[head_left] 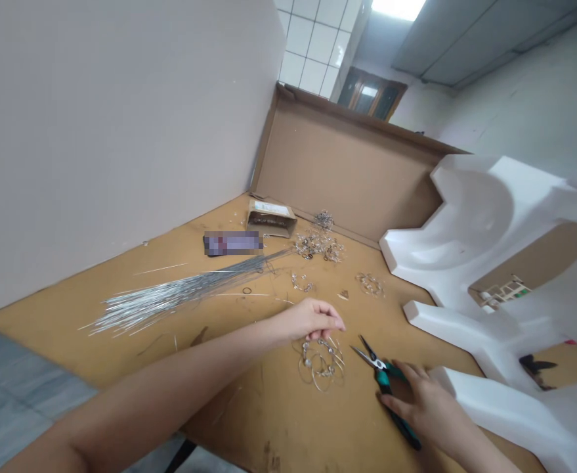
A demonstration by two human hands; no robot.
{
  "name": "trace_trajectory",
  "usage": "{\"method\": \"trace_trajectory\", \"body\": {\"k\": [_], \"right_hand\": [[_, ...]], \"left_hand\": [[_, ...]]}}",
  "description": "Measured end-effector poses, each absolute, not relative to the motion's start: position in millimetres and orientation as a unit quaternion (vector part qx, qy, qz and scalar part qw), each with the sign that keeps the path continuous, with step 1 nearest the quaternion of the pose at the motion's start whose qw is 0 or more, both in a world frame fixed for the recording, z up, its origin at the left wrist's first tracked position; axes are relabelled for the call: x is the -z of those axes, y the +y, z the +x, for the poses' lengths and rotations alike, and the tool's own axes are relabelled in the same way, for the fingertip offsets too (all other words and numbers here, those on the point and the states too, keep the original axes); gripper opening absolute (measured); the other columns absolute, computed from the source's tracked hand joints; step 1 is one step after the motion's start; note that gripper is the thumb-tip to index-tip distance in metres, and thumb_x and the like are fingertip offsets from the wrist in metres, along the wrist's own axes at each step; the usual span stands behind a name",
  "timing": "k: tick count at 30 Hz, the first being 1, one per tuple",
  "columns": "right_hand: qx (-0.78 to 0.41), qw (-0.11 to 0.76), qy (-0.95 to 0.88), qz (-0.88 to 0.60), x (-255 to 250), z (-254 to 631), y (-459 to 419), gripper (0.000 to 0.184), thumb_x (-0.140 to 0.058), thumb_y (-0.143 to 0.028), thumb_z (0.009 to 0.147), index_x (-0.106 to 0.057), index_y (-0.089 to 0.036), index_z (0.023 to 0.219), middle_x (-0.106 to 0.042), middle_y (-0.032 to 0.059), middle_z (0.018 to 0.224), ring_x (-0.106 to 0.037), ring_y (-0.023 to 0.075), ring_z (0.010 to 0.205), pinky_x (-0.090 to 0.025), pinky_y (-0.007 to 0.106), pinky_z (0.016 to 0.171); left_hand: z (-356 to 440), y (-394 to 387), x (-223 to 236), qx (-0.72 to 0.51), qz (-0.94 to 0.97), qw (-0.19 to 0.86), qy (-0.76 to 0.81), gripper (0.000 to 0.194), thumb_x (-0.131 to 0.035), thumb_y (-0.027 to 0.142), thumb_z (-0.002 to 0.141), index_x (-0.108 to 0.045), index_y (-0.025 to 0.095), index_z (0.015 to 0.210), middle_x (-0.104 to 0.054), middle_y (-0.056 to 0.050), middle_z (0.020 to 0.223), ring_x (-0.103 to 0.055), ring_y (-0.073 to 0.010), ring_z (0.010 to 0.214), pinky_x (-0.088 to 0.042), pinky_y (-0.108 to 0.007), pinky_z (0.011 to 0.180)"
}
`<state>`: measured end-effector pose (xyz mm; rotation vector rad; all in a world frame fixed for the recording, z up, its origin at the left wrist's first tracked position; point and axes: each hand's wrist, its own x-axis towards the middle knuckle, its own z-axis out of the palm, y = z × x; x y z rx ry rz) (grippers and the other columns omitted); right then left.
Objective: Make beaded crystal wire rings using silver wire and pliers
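My left hand (314,319) is closed in a pinch over the middle of the table. Thin wire loops strung with clear beads, a beaded wire ring (321,365), reach from beneath its fingertips. The exact point of contact is hidden by the fingers. To the right, my right hand (423,402) is wrapped around the green and black handles of needle-nose pliers (379,365). The plier jaws stand apart and point up and left toward the ring, without touching it.
A bundle of straight wires (180,293) lies on the left of the table. Behind are a phone-like flat object (233,243), a small cardboard box (271,218) and a heap of beaded wire pieces (318,244). White foam packing (465,210) borders the right side.
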<state>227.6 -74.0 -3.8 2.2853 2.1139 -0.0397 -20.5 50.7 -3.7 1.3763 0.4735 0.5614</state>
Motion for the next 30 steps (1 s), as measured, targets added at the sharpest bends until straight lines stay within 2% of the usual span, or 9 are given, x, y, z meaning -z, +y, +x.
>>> {"method": "trace_trajectory", "body": {"k": [4,7,10,14,16,19,21,26,30], "right_hand": [[-0.009,0.075,0.650,0.756,2,211,-76,0.059,-0.048,-0.039,0.068,-0.047,-0.012,0.120,-0.052,0.0157,0.121,-0.051,0.0319,0.103,-0.040,0.040,0.081],[-0.027,0.124,0.653,0.747,3,205,-74,0.057,-0.047,-0.021,0.062,-0.048,-0.013,0.118,-0.060,0.0157,0.103,-0.057,0.0311,0.091,-0.042,0.038,0.071],[-0.076,0.152,0.666,0.727,5,205,-71,0.048,-0.045,-0.013,0.059,-0.054,-0.013,0.106,-0.062,0.0132,0.086,-0.060,0.0306,0.080,-0.040,0.035,0.062],[-0.128,0.111,0.680,0.713,4,215,-71,0.019,-0.041,-0.020,0.071,-0.054,-0.019,0.085,-0.060,0.0076,0.076,-0.059,0.0258,0.067,-0.038,0.033,0.056],[-0.166,0.062,0.705,0.686,-2,225,-74,0.013,-0.042,-0.025,0.073,-0.052,-0.020,0.081,-0.058,0.0056,0.074,-0.057,0.0226,0.066,-0.038,0.031,0.057],[-0.251,-0.011,0.773,0.582,-22,238,-79,0.020,-0.049,-0.027,0.071,-0.051,-0.017,0.089,-0.057,0.0068,0.078,-0.055,0.0213,0.071,-0.039,0.032,0.064],[-0.308,-0.025,0.810,0.499,-40,239,-81,0.025,-0.052,-0.028,0.072,-0.052,-0.017,0.094,-0.058,0.0084,0.083,-0.054,0.0228,0.075,-0.038,0.033,0.066],[-0.379,-0.004,0.841,0.387,-80,214,-82,0.017,-0.043,-0.022,0.080,-0.055,-0.017,0.091,-0.059,0.0080,0.075,-0.051,0.0212,0.068,-0.033,0.033,0.063],[-0.378,0.028,0.843,0.381,-92,204,-77,0.017,-0.043,-0.021,0.080,-0.055,-0.019,0.092,-0.060,0.0062,0.075,-0.051,0.0207,0.069,-0.033,0.033,0.064]], "left_hand": [[-22,50,0,-0.240,0.629,0.707,0.216,0.034,-0.065,0.044,0.062,-0.061,0.014,0.076,-0.044,0.007,0.046,-0.030,-0.0021,0.038,-0.018,-0.017,0.038],[-21,49,-2,-0.239,0.632,0.709,0.200,0.032,-0.066,0.043,0.062,-0.061,0.014,0.074,-0.039,0.009,0.044,-0.023,-0.0021,0.037,-0.014,-0.019,0.038],[-22,49,-4,-0.227,0.639,0.706,0.202,0.030,-0.068,0.041,0.060,-0.059,0.014,0.070,-0.041,0.008,0.047,-0.023,-0.0020,0.038,-0.014,-0.019,0.038],[-26,51,-6,-0.213,0.627,0.725,0.191,0.026,-0.067,0.037,0.061,-0.057,0.014,0.069,-0.038,0.008,0.046,-0.023,-0.0022,0.037,-0.013,-0.019,0.038],[-28,53,-7,-0.211,0.623,0.733,0.173,0.021,-0.065,0.034,0.064,-0.057,0.015,0.069,-0.037,0.009,0.045,-0.022,-0.0022,0.037,-0.012,-0.019,0.038],[-30,53,-7,-0.179,0.620,0.751,0.142,0.015,-0.063,0.028,0.064,-0.058,0.014,0.067,-0.037,0.008,0.045,-0.020,-0.0024,0.038,-0.011,-0.019,0.038],[-29,52,-7,-0.149,0.607,0.771,0.121,0.013,-0.063,0.025,0.064,-0.059,0.013,0.067,-0.038,0.007,0.046,-0.018,-0.0026,0.039,-0.010,-0.019,0.038],[-28,49,-6,-0.110,0.583,0.799,0.092,0.013,-0.063,0.024,0.062,-0.060,0.012,0.065,-0.042,0.005,0.049,-0.019,-0.0027,0.040,-0.008,-0.018,0.037],[-29,48,-5,-0.090,0.588,0.799,0.088,0.014,-0.064,0.025,0.063,-0.060,0.012,0.067,-0.031,0.007,0.044,-0.016,-0.0029,0.039,-0.008,-0.019,0.037]]}}
